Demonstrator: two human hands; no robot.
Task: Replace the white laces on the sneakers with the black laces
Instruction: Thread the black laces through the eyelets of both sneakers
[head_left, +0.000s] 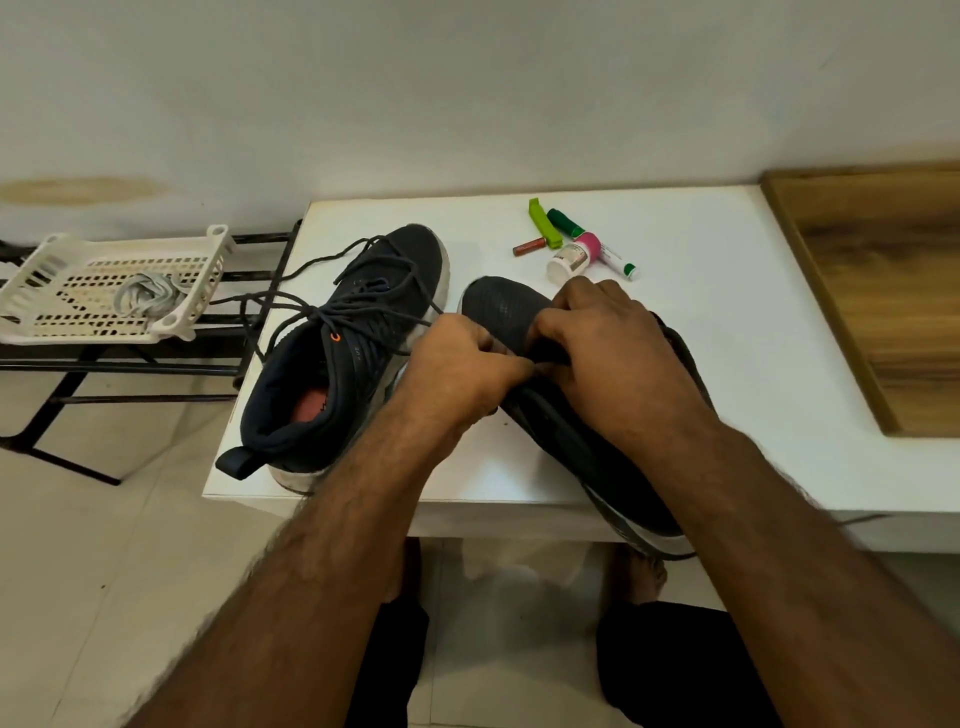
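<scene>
Where hands (524, 358) meet: matte mesh sneaker (506, 306).

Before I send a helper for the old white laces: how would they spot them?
Left of the white table a black rack holds a white slotted basket. The white laces lie bundled inside it, the only pale laces; those on the left sneaker are dark.
</scene>
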